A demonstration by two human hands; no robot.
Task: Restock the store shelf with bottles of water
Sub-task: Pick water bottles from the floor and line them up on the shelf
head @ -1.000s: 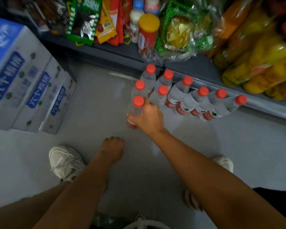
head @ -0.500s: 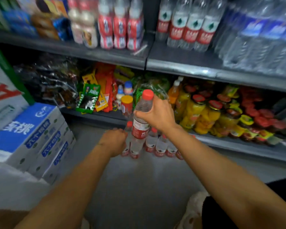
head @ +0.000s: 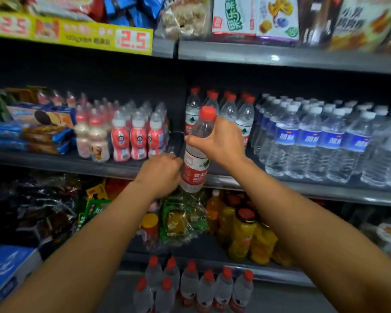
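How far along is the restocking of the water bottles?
Done: several red-capped water bottles already stand on the middle shelf, left of the blue-labelled ones. In hand: the right hand grips one red-capped bottle near its neck, and the left hand is at its lower part, just in front of that shelf. Left: about eight bottles wait on the floor.

A shop: grey metal shelves packed with rows of water bottles, snack packets and a yellow price strip reading 2.5.
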